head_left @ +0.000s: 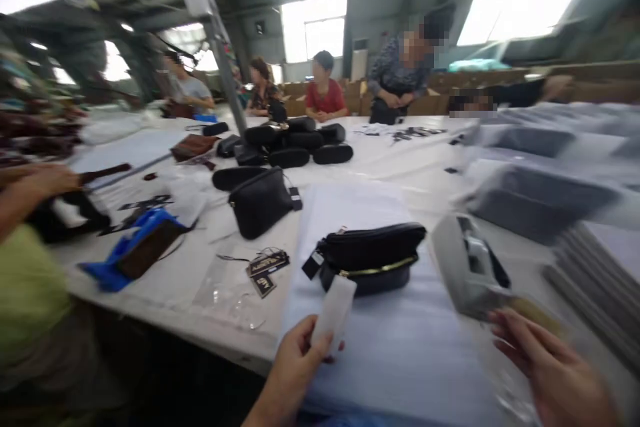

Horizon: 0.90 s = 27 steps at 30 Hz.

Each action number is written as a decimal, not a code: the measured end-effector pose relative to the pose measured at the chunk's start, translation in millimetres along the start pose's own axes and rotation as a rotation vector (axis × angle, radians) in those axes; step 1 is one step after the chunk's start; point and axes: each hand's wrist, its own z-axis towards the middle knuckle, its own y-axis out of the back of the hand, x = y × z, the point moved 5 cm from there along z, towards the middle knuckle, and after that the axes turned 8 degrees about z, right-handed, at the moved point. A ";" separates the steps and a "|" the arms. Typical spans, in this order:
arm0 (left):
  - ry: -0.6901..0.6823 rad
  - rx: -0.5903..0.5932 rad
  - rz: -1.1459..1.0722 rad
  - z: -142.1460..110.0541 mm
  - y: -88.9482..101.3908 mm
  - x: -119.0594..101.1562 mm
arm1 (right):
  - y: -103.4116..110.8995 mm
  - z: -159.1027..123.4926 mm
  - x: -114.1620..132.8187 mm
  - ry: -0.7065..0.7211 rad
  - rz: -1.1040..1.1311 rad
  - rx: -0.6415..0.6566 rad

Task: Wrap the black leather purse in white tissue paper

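Note:
My left hand (296, 360) is at the bottom centre, its thumb and fingers pinched on a small white packet (334, 310) that stands up from them. Just beyond it a black zip pouch with a gold zipper and a black tag (371, 255) lies on a sheet of white paper (400, 340). My right hand (545, 363) is at the lower right, fingers curled on a clear plastic bag (505, 373), right under a blurred grey box (467, 267).
More black pouches (260, 201) and a pile of black cases (295, 140) lie further up the white table (165, 287). Hang tags (267, 267), a blue tool (135, 247) and grey stacks (540, 200) surround them. A co-worker in yellow-green sits left; several people sit at the far side.

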 end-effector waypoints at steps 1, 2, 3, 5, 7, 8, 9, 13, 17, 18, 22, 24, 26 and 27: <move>0.021 -0.009 0.008 -0.2 0.6 -2.2 | 8.4 -1.2 -3.8 -0.066 0.043 -0.055; 0.041 -0.025 0.007 -0.5 0.8 -3.7 | 12.6 -0.6 -5.9 -0.086 0.053 -0.095; 0.058 -0.046 -0.001 -1.1 0.6 -4.7 | 13.2 1.6 -6.2 -0.068 0.033 -0.103; 0.083 -0.093 -0.031 -3.7 -0.4 -4.9 | 12.2 7.2 -3.2 0.017 -0.101 -0.111; 0.109 -0.127 -0.061 -6.0 -0.8 -2.2 | 11.8 8.8 1.0 0.074 -0.258 -0.108; 0.122 -0.130 -0.071 -6.3 -0.7 0.3 | 12.6 7.1 3.5 0.089 -0.317 -0.111; 0.133 -0.125 -0.078 -6.0 -0.2 3.2 | 13.9 3.6 6.9 0.107 -0.359 -0.117; 0.133 -0.066 -0.055 -0.9 3.7 13.8 | 10.3 -24.1 31.1 0.300 -0.406 -0.123; 0.080 -0.029 -0.022 -1.1 3.3 11.6 | -30.1 -62.0 55.9 0.453 -0.362 0.130; 0.066 -0.026 -0.026 -2.2 2.2 9.2 | -45.2 -72.3 59.7 0.456 -0.345 0.228; 0.006 -0.022 -0.040 -5.0 -1.7 0.3 | -110.4 -114.3 62.5 0.345 -0.215 0.652; -0.023 -0.021 -0.027 -4.7 -1.8 -1.8 | -138.6 -132.6 56.6 0.250 -0.153 0.818; -0.059 -0.022 -0.007 -4.3 -1.2 -3.7 | -159.9 -144.5 46.8 0.163 -0.123 0.898; -0.077 -0.024 0.003 -4.2 -1.0 -4.8 | -167.9 -147.6 40.7 0.125 -0.121 0.908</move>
